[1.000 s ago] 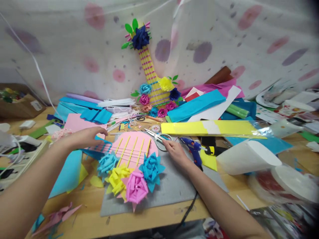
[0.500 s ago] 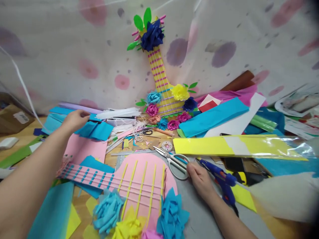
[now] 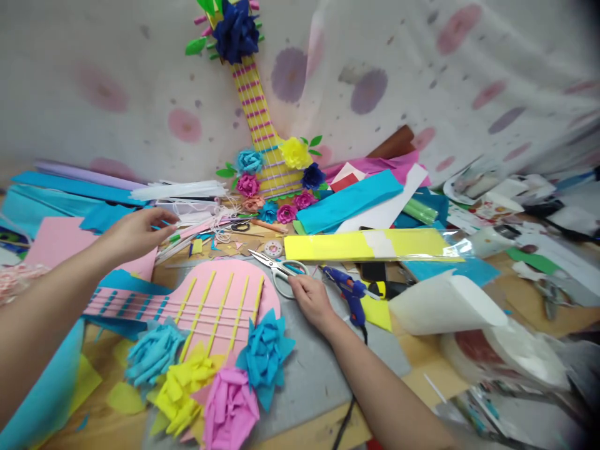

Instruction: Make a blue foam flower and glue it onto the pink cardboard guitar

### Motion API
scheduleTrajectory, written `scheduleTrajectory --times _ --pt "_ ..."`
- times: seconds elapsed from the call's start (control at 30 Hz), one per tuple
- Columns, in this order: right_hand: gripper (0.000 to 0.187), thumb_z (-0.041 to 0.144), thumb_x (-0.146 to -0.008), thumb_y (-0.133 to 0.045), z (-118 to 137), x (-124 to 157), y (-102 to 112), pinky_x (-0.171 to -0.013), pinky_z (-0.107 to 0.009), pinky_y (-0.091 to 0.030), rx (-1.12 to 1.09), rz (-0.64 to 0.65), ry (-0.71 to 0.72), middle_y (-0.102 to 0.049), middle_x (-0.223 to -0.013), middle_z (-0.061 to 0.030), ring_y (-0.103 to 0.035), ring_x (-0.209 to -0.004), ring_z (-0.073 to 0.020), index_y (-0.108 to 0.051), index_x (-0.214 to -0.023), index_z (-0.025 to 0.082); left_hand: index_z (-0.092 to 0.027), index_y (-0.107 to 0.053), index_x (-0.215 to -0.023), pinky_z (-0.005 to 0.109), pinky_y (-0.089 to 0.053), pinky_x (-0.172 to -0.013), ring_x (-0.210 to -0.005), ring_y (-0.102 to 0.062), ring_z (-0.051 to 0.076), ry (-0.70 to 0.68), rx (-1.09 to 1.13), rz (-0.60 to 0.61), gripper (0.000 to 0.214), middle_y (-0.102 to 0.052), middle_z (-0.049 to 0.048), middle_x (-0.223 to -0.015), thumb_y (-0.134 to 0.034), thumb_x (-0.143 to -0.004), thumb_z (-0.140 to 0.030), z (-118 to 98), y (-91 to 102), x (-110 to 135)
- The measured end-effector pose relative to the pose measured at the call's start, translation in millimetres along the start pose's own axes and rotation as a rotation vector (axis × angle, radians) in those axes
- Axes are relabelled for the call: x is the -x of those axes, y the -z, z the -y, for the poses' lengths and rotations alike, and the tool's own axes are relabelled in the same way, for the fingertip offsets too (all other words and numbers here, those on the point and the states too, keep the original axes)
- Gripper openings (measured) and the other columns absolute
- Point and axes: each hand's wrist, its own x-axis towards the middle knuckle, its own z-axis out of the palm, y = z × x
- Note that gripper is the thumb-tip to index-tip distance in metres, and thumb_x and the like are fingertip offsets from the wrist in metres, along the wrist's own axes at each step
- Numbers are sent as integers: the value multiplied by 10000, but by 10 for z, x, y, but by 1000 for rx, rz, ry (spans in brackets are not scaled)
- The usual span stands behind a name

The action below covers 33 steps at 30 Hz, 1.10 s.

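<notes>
A pink paper guitar with yellow strings lies on a grey mat, paper flowers in blue, yellow and pink at its lower edge. My left hand hovers over the pink sheet and blue paper beyond the guitar's neck, fingers loosely curled, holding nothing I can make out. My right hand rests on the mat with its fingers at the handles of the scissors. A blue glue gun lies just right of that hand.
A finished yellow paper guitar with flowers leans on the spotted cloth behind. Blue, yellow and white paper rolls, straws and scraps crowd the wooden table. Plastic-wrapped packs lie at the right.
My left hand has come back from the blue paper at the far left toward the guitar's neck. My right hand stays at the scissors. The camera has swung.
</notes>
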Motion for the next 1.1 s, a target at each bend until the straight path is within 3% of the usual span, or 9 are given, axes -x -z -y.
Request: scheduleTrajectory --times 0.17,0.37,0.63,0.97,1.1 --pt "452 439 -894 -328 -3 19 10 -526 -232 -304 8 2 -25 -442 -534 4 -434 -538 -113 -409 -528 188 -216 -612 -969 271 -435 -652 -788 -609 193 -35 -15 71 385 -661 25 -924 -481 -701 -460 -88 -47 205" --pt "466 472 -882 -332 -61 21 -19 -516 -231 -300 -4 18 -46 -476 -537 -2 -447 -536 -122 -428 -526 186 -198 -598 -989 289 -448 -707 -884 -604 212 -48 -99 93 387 -651 55 -997 -449 -732 -446 95 -26 223" --pt "491 500 -869 -334 -63 2 -12 -471 -230 -236 11 36 -84 -371 -479 17 -370 -478 -109 -368 -492 188 -198 -587 -1005 304 -466 -751 -890 -618 212 14 -77 128 410 -656 57 -1017 -435 -729 -461 206 -38 313" --pt "452 457 -870 -377 -20 35 21 -528 -236 -317 52 36 -76 -533 -552 -6 -481 -552 -128 -510 -537 182 -183 -579 -962 356 -499 -767 -873 -626 246 -97 158 229 522 -660 81 -943 -518 -609 -563 70 -261 491" --pt "367 441 -866 -409 91 69 19 -557 -230 -366 -24 158 -174 -618 -604 -4 -545 -568 -128 -627 -713 188 -176 -564 -963 359 -505 -768 -869 -633 257 -91 219 262 596 -658 98 -949 -551 -553 -608 -6 -383 545"
